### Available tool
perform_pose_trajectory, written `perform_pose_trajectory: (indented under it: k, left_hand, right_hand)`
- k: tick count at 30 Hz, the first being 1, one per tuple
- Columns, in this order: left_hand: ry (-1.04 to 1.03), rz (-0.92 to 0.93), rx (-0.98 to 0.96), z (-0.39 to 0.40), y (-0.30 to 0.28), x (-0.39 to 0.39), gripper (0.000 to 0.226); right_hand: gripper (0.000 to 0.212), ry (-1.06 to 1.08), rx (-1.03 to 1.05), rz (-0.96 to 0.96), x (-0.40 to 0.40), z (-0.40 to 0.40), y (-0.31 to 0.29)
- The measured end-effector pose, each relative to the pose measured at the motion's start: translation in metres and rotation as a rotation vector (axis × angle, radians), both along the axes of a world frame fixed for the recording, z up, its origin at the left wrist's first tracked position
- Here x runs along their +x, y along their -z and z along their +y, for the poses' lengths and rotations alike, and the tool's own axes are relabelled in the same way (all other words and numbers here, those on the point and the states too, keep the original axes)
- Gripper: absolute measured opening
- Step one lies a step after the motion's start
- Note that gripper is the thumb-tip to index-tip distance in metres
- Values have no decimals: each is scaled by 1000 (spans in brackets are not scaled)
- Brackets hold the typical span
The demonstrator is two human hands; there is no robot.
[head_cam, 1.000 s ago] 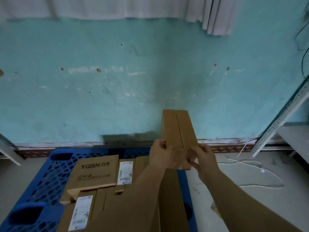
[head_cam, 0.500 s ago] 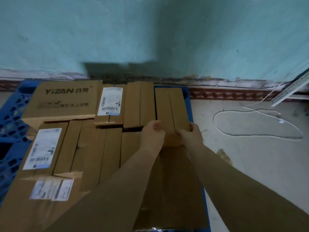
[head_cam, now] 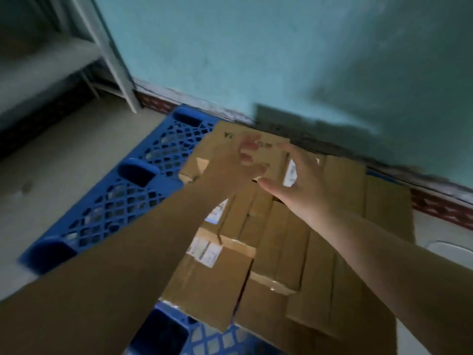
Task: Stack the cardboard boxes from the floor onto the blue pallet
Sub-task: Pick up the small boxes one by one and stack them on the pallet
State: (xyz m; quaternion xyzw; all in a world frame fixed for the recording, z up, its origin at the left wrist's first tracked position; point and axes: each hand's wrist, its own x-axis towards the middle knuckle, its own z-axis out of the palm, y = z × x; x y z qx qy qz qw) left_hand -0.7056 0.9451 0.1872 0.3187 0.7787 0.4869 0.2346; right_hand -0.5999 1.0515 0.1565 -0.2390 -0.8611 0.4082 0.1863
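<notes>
Fingers of the right hand (head_cam: 299,180) were spread and straight above the cardboard boxes (head_cam: 276,242); those of the left hand (head_cam: 245,157) were blurred, loosely bent, apparently holding nothing. The boxes lay flat, packed side by side on the blue pallet (head_cam: 122,201), filling its right side to the far edge. They looked light and stiff, with taped seams and labels; gripping opposite long edges would probably suit. Beyond the pallet's far left corner stood a pale shelving frame (head_cam: 110,55), then the teal wall (head_cam: 281,52) close behind.
</notes>
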Motion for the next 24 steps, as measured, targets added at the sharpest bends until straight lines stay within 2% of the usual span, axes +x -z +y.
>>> perform_pose_trajectory:
  k: [2, 7, 10, 14, 19, 24]
  left_hand:
    - [-100, 37, -40, -65, -5, -33, 45]
    - [-488, -85, -123, -255, 36, -66, 45]
    - [-707, -193, -191, -364, 85, -43, 42]
    - [-896, -377, -298, -479, 156, 16, 45]
    - [-1044, -631, -314, -552, 254, 78, 45]
    - [-1138, -833, -271, -561, 351, 93, 48]
  right_hand:
    - [66, -123, -50, -6, -37, -58, -2]
    - [72, -476, -182, -127, -91, -205, 29]
    - [73, -668, -152, -266, -98, -291, 69]
    - [71, -797, -158, -489, -91, -385, 140]
    - [76, -883, -231, -832, -66, -468, 247]
    - [72, -831, -217, -1011, -52, -517, 351]
